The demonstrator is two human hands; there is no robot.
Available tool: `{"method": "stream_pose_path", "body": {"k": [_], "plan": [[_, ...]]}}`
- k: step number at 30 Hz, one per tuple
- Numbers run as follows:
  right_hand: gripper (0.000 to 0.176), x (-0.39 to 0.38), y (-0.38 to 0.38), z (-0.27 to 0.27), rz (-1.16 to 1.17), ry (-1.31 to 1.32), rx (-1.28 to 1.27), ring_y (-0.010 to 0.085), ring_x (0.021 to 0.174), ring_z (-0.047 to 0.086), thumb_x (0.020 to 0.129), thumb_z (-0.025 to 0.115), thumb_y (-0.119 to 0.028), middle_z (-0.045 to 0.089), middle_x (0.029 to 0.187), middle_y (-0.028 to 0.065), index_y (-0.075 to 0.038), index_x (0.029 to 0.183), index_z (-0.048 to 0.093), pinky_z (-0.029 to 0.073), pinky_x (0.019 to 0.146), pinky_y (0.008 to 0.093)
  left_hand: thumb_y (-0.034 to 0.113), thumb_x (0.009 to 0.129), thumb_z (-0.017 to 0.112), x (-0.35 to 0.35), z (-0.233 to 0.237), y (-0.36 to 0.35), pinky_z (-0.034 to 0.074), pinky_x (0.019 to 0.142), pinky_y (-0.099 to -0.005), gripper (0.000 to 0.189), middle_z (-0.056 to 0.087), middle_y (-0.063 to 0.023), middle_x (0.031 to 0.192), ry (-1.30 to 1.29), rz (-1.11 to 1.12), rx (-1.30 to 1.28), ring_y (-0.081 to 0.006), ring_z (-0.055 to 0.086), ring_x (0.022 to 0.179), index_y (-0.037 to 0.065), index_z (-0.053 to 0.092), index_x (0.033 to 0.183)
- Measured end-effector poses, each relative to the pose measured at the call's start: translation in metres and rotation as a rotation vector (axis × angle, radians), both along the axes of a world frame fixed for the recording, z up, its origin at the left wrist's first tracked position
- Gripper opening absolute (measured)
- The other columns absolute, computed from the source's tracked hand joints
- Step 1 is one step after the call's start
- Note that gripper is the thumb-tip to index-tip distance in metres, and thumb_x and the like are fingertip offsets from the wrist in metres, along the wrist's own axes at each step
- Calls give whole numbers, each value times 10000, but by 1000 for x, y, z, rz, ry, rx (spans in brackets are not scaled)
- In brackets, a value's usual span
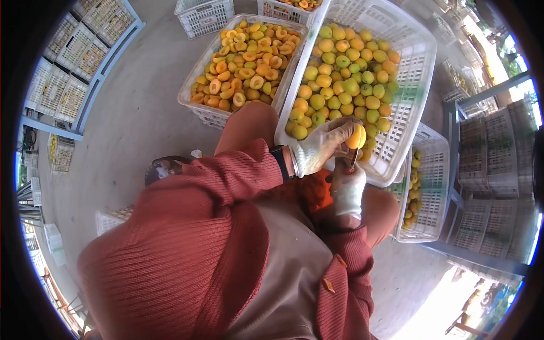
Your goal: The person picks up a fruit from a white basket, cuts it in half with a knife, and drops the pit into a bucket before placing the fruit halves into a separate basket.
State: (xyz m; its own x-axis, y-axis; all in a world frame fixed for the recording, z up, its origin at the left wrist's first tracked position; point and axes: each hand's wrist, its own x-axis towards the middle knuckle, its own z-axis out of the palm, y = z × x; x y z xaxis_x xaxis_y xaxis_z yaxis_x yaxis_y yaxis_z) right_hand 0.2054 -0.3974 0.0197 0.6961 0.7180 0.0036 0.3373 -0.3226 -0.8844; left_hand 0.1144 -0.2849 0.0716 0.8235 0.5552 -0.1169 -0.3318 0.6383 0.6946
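Head view
L hand [320,148]: gloved; fingers curled round one fruit [356,136], thumb & fingertips pinching it from opposite sides.
R hand [347,190]: gloved, just below L hand; fingers closed tight on a knife [353,162]. Handle is hidden in the fist, thin blade pokes up.
Fruit spot: in the air over the near rim of the whole crate [416,68], above the lap.
Blade vs fruit: tip is at the fruit's lower edge; touching or cut in, can't tell.
Fruit axis: nearly round. Long axis seems approx. up-down in frame, top leaning a bit right. Stem end not visible, so which way it points: can't tell.
Done so far: halves crate [209,116], next to the whole crate on its L side, is well filled w/ cut pieces, many cut-face up.
Left to do: whole crate has a big heap, yellow & green, covering approx. half its floor. My read is mid-way, plenty to go.
Around: side crate [430,170] at R w/ a few fruit; stacked crates along both edges; concrete floor [141,102].
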Motion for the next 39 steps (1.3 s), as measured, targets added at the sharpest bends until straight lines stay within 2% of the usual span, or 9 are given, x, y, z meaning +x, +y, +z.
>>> {"method": "stream_pose_path", "body": {"k": [7, 9, 16, 21, 26, 29, 33, 36, 39], "plan": [[190, -1, -2, 10, -1, -43, -67, 469, 756, 645, 899, 625, -174, 645, 755, 269, 10, 894, 672, 516, 673, 470, 389, 1012, 591, -2, -3, 11, 539, 851, -284, 439, 674, -73, 1107, 19, -89, 88, -157, 676, 929, 0, 588, 1215], [188, -2, -7, 12, 17, -33, -46, 458, 769, 653, 894, 624, -169, 647, 767, 268, 13, 893, 671, 520, 681, 456, 404, 1021, 562, -5, -3, 15, 538, 896, -358, 489, 639, -100, 1130, 113, -77, 444, -212, 662, 983, -32, 566, 1243], [191, -4, 2, 5, -40, -51, -38, 453, 742, 656, 879, 636, -177, 652, 749, 257, 13, 890, 654, 526, 675, 459, 446, 1008, 572, -5, -10, 11, 516, 908, -328, 527, 654, -82, 1083, -108, -282, 67, -176, 647, 969, -22, 579, 1249], [189, -5, -2, 4, -20, -19, -59, 436, 734, 662, 862, 626, -137, 666, 782, 248, 3, 982, 666, 532, 692, 451, 332, 1009, 609, -2, -5, 7, 504, 924, -284, 502, 644, -96, 1148, 86, 0, 277, -156, 635, 1027, -57, 526, 1315], [161, -7, -1, 28, -53, 186, -77, 193, 576, 664, 915, 567, -88, 680, 721, 112, 36, 964, 657, 523, 563, 340, 203, 872, 778, -3, 4, 5, 509, 889, -298, 516, 639, -99, 1101, 3, -106, 241, -161, 628, 973, -73, 536, 1233], [158, -3, -3, 11, 0, 83, -17, 177, 508, 643, 919, 566, -97, 671, 690, 109, 36, 934, 650, 507, 506, 329, 216, 837, 797, -3, 13, 12, 516, 793, -315, 441, 672, -118, 961, 350, 20, 780, -190, 649, 880, -32, 597, 1142], [176, -8, -2, 12, -7, 235, -108, 217, 615, 680, 910, 587, -120, 682, 701, 132, 42, 920, 655, 517, 583, 350, 280, 819, 814, 0, 2, 14, 508, 754, -355, 420, 666, -157, 885, 312, 118, 905, -256, 658, 845, -13, 623, 1050], [169, -4, -2, -2, 35, 113, -80, 305, 675, 689, 879, 607, -118, 684, 743, 218, 40, 903, 660, 511, 635, 410, 431, 810, 801, -1, -3, 20, 501, 718, -445, 487, 664, -209, 871, 434, 216, 1252, -401, 649, 827, 0, 628, 954], [152, -6, 2, 1, 40, 84, -96, 342, 683, 685, 876, 593, -98, 679, 751, 230, 35, 909, 657, 511, 635, 411, 517, 828, 750, -6, -4, 20, 496, 697, -454, 526, 656, -194, 797, 569, 145, 1260, -409, 647, 790, 15, 634, 935]]}}
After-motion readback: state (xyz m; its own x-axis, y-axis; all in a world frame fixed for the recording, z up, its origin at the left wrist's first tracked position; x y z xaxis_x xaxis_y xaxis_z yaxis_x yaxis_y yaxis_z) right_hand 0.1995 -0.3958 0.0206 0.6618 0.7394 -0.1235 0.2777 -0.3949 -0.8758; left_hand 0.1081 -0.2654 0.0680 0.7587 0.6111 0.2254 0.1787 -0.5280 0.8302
